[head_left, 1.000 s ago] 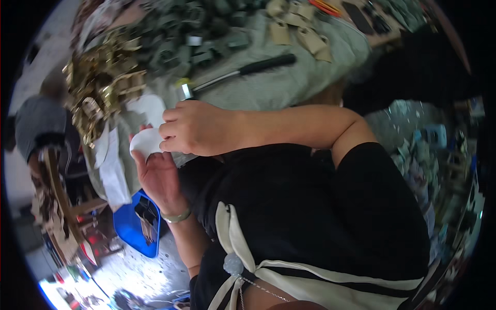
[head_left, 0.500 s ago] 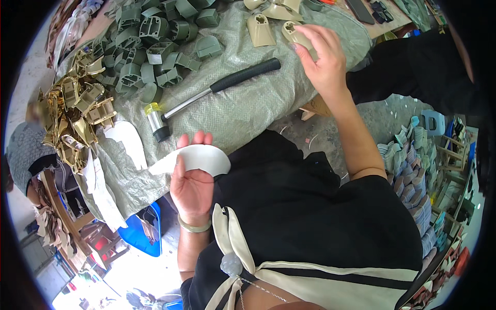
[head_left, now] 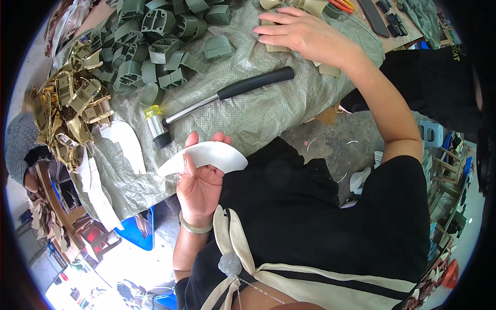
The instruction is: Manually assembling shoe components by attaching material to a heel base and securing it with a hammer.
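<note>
My left hand is closed on a white curved strip, thumb in front and fingertips behind its upper edge. The strip is held above the near edge of the covered table. My right hand reaches to the far right with its fingers stretched out over a beige shoe heel. It touches or hovers just above that heel; I cannot tell which. Part of another beige piece shows under the wrist. A mallet with a black grip and a yellow-and-black head lies between the hands.
Piled at the back left are many dark green shoe heels, with gold heels beside them. White cut pieces lie on the grey-green woven sheet. Orange-handled pliers lie far right. Another person's dark-clothed leg is at right.
My right hand has moved up and left from one beige heel to over the other. My left hand still holds the white strip, now slightly further right in view.
</note>
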The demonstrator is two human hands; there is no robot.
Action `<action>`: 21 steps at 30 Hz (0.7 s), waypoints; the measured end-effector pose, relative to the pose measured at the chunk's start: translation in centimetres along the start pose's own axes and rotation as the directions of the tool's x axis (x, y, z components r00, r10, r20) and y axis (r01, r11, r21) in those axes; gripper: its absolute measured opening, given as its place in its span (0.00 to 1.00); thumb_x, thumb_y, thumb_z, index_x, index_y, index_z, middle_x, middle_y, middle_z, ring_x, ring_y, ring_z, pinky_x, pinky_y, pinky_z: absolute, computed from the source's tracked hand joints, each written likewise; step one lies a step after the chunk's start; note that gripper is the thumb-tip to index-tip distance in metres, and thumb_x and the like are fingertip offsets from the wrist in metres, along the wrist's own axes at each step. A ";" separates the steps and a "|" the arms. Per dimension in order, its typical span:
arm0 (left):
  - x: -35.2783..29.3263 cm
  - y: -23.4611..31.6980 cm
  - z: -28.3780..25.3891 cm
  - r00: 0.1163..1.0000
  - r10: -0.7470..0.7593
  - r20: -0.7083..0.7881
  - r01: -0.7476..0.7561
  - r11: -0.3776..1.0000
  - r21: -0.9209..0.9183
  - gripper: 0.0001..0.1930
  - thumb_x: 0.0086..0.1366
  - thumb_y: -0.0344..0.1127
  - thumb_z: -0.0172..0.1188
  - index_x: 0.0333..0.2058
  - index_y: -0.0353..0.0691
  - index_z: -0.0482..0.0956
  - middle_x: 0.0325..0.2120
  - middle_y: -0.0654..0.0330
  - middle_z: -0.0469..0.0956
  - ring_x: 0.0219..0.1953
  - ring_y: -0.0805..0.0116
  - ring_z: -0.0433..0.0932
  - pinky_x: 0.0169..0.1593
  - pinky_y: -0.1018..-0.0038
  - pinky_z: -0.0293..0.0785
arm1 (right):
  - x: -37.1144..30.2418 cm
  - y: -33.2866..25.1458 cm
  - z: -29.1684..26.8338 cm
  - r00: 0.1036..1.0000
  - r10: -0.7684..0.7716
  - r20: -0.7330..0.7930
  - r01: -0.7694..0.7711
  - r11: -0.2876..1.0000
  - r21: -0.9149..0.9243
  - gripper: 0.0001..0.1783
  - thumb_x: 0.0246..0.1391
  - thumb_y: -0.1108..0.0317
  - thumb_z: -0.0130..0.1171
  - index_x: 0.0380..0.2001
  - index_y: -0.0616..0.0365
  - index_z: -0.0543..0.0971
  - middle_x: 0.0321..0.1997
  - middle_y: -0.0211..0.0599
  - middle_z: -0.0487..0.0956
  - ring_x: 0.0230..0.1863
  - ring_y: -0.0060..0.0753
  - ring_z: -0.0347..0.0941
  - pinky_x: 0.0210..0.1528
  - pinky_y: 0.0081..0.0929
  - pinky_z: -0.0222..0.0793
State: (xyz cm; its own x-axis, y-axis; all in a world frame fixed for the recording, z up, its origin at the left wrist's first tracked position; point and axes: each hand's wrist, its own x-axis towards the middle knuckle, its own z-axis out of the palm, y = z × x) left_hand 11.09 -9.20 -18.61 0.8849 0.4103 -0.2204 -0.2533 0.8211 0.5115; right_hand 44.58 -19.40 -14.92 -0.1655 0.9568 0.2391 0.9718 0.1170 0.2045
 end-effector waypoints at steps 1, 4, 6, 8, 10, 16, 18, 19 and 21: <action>0.0 0.0 -0.1 1.000 -0.004 0.006 0.004 1.000 -0.008 0.25 0.70 0.47 0.42 0.62 0.46 0.56 0.58 0.41 0.61 0.62 0.45 0.58 0.63 0.55 0.56 | -0.2 0.0 -0.3 1.000 -0.001 -0.014 0.001 1.000 -0.003 0.20 0.45 0.76 0.53 0.45 0.54 0.76 0.55 0.27 0.73 0.61 0.33 0.63 0.61 0.36 0.59; -0.1 0.2 -0.1 0.999 -0.039 0.001 0.039 0.996 -0.082 0.25 0.70 0.45 0.42 0.63 0.45 0.55 0.59 0.42 0.60 0.63 0.47 0.57 0.63 0.56 0.55 | -0.9 -0.1 -1.1 0.998 -0.013 -0.065 0.008 0.997 -0.073 0.18 0.46 0.73 0.53 0.44 0.54 0.76 0.54 0.26 0.73 0.59 0.32 0.65 0.60 0.35 0.59; -0.1 0.5 0.5 0.999 -0.038 -0.013 0.036 0.995 -0.091 0.25 0.70 0.44 0.42 0.63 0.43 0.54 0.59 0.42 0.60 0.63 0.48 0.57 0.64 0.57 0.55 | -1.1 -0.2 -1.3 0.994 -0.028 -0.102 0.013 0.990 -0.142 0.18 0.46 0.73 0.54 0.43 0.54 0.77 0.54 0.26 0.74 0.57 0.32 0.67 0.60 0.34 0.59; -0.2 0.6 0.6 0.999 -0.033 -0.027 0.030 0.994 -0.101 0.25 0.70 0.42 0.42 0.63 0.42 0.54 0.59 0.43 0.59 0.63 0.49 0.57 0.64 0.58 0.55 | -1.3 -0.1 -1.3 0.981 -0.015 -0.196 -0.023 0.982 -0.186 0.17 0.45 0.73 0.54 0.43 0.56 0.76 0.52 0.27 0.74 0.54 0.32 0.69 0.58 0.32 0.61; -0.3 0.6 0.5 0.999 -0.033 -0.009 0.032 0.995 -0.096 0.26 0.69 0.40 0.42 0.63 0.39 0.53 0.60 0.43 0.59 0.64 0.51 0.56 0.64 0.59 0.54 | -1.9 0.5 -0.4 0.971 -0.020 -0.238 -0.022 0.985 -0.169 0.18 0.43 0.75 0.56 0.42 0.56 0.76 0.50 0.27 0.75 0.50 0.32 0.70 0.53 0.31 0.65; -0.3 0.4 0.0 0.998 -0.052 -0.037 0.049 0.995 -0.087 0.26 0.69 0.40 0.43 0.62 0.36 0.54 0.60 0.45 0.58 0.64 0.53 0.57 0.65 0.61 0.54 | -2.4 1.1 -0.5 0.952 0.078 -0.295 -0.089 0.996 -0.024 0.20 0.42 0.78 0.55 0.43 0.56 0.75 0.50 0.27 0.75 0.51 0.32 0.70 0.53 0.28 0.68; -0.4 0.5 -0.2 0.997 -0.054 -0.050 0.049 0.994 -0.099 0.25 0.69 0.40 0.43 0.62 0.36 0.54 0.60 0.45 0.58 0.64 0.53 0.57 0.65 0.61 0.54 | -2.3 1.2 -0.8 0.948 0.104 -0.301 -0.103 0.995 0.021 0.21 0.42 0.78 0.55 0.44 0.56 0.74 0.50 0.27 0.74 0.51 0.33 0.70 0.53 0.28 0.68; -0.4 0.5 -0.2 0.996 -0.062 -0.063 0.055 0.993 -0.105 0.25 0.69 0.40 0.43 0.61 0.36 0.55 0.60 0.45 0.58 0.64 0.54 0.57 0.64 0.61 0.54 | -2.2 1.2 -0.9 0.952 0.116 -0.284 -0.110 0.993 0.038 0.22 0.41 0.78 0.56 0.44 0.57 0.74 0.51 0.28 0.75 0.51 0.33 0.70 0.53 0.28 0.68; -0.4 0.6 -0.2 0.996 -0.060 -0.064 0.052 0.992 -0.112 0.25 0.69 0.40 0.43 0.61 0.35 0.56 0.60 0.45 0.59 0.64 0.54 0.57 0.64 0.62 0.54 | -2.0 1.4 -1.1 0.956 0.124 -0.264 -0.115 0.992 0.051 0.22 0.40 0.79 0.56 0.44 0.57 0.74 0.51 0.28 0.75 0.51 0.34 0.70 0.53 0.28 0.67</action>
State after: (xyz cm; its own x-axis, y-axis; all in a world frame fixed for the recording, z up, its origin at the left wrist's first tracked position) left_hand 10.52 -8.85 -18.37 0.8718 0.3850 -0.3030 -0.2490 0.8808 0.4028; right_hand 46.07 -21.44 -14.03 -0.0820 0.8592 0.5051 0.9917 0.0202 0.1267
